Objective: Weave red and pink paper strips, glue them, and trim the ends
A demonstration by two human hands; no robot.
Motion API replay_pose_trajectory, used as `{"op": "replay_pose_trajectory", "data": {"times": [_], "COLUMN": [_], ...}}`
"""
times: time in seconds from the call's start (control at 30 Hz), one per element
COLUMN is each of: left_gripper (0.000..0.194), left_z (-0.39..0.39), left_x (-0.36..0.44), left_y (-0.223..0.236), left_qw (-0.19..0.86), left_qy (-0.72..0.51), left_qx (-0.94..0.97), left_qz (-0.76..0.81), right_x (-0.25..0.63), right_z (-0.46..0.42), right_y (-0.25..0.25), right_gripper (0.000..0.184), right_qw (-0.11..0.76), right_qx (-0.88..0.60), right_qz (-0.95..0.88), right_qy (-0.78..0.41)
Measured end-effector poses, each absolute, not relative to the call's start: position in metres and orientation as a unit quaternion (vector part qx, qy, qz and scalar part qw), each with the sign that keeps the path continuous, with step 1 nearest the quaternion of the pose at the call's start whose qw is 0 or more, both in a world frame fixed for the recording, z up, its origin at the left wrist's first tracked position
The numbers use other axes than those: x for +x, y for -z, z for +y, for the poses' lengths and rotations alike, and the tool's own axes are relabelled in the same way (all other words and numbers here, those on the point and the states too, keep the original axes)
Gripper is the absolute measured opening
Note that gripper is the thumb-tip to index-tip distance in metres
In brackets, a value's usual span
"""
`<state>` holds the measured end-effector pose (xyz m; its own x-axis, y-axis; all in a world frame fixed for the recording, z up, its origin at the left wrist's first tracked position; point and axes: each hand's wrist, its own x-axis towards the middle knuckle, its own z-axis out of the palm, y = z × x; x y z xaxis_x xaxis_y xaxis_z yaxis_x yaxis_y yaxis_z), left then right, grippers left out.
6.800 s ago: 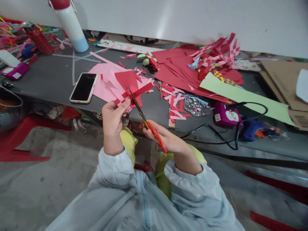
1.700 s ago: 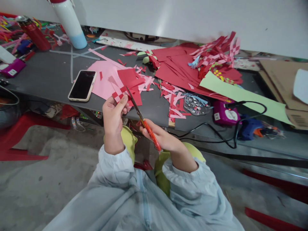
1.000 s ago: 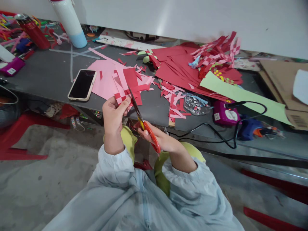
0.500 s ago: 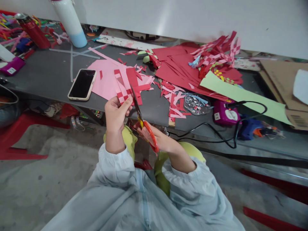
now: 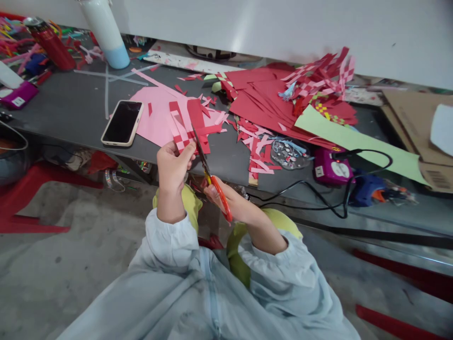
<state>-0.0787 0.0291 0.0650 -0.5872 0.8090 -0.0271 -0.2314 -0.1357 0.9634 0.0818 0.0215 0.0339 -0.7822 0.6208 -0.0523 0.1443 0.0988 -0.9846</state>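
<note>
Fingers of left hand point(image 5: 173, 163) pinch red-pink woven paper point(image 5: 181, 137); right hand point(image 5: 231, 205) grips scissors point(image 5: 211, 178).

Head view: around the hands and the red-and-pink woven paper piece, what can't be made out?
- Lower edge of the red-and-pink woven paper piece: covered by the left hand.
- Finger loops of the orange-handled scissors: partly hidden inside the right hand.
- White and blue bottle: top cut off by the frame edge.

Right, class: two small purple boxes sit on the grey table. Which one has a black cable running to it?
The small purple box at the table's front right, beside the blue glue gun. The black cable loops to it; the other purple box at far left shows none.
</note>
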Motion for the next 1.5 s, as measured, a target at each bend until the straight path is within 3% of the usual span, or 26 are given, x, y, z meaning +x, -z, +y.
{"op": "replay_pose_trajectory", "data": {"times": [1.5], "left_gripper": [0.018], "left_z": [0.0293], "left_x": [-0.0762], "left_y": [-0.0676], "left_qw": [0.388], "left_qy": [-0.692], "left_qx": [0.265], "left_qz": [0.548], "right_x": [0.0815], "right_z": [0.0180], "right_y": [-0.0353], "right_gripper": [0.047], "right_qw": [0.194], "right_qx": [-0.272], "right_qz": [-0.671], "right_qy": [-0.662]}}
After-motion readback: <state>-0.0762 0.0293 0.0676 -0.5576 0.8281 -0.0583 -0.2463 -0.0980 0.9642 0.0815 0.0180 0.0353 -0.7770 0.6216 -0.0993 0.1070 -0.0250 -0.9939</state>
